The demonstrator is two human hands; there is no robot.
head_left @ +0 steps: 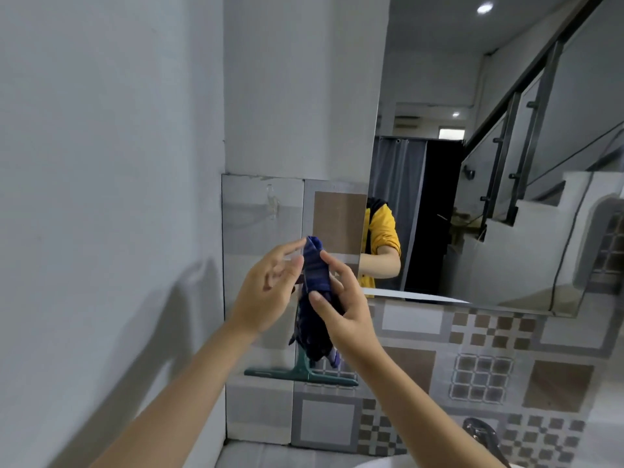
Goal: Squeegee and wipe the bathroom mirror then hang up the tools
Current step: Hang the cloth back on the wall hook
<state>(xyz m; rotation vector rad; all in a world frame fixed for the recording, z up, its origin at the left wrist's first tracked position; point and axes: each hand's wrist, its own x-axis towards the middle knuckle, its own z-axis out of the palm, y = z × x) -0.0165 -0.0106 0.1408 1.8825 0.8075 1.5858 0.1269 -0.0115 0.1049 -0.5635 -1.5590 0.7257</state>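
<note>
A dark blue cloth (315, 275) is held upright in front of the tiled wall, its lower part drooping. My right hand (344, 305) grips its middle with thumb and fingers. My left hand (266, 288) touches the cloth's upper edge with its fingertips, the fingers spread. A green squeegee (300, 373) hangs on the tiles behind and below the cloth, blade down; its handle top is hidden by the cloth and hands. The mirror (472, 197) fills the upper right. A clear hook (273, 202) sits on the tile above my left hand.
A white wall (101, 197) closes off the left side. A chrome tap (483, 434) and a white basin rim (388, 462) lie at the bottom right. The mirror reflects a person's yellow sleeve, a curtain and a staircase.
</note>
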